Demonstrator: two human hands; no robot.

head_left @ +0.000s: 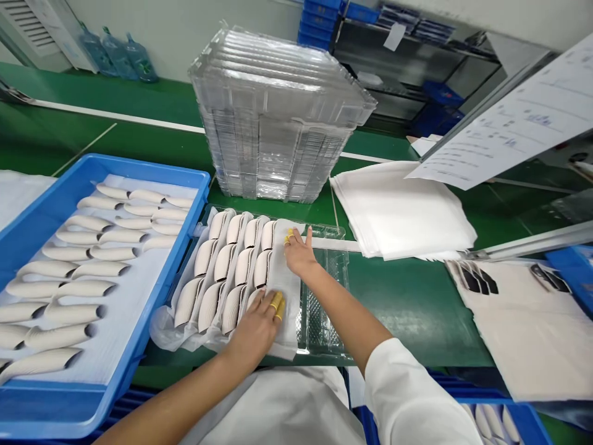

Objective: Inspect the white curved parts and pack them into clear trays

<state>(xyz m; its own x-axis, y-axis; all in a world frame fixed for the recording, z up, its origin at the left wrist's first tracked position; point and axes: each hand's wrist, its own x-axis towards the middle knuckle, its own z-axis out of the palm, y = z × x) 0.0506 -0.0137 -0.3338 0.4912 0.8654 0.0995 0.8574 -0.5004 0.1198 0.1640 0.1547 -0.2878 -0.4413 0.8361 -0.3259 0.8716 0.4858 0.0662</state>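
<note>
Left hand (pixel 256 327) and right hand (pixel 299 252) apart, flat on a light, limp white sheet (pixel 288 293) over a clear plastic tray (pixel 322 309), best pinched at its lower edge.

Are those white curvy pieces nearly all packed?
Not yet, it seems. Done: rows of pieces fill part of the clear plastic tray. In hand: the left hand and right hand rest on a white sheet on the tray. Left: bare tray pockets, and many pieces in the blue tray.

A factory packing room: green workbench (pixel 407 309), stacked clear trays (pixel 273 117).
</note>
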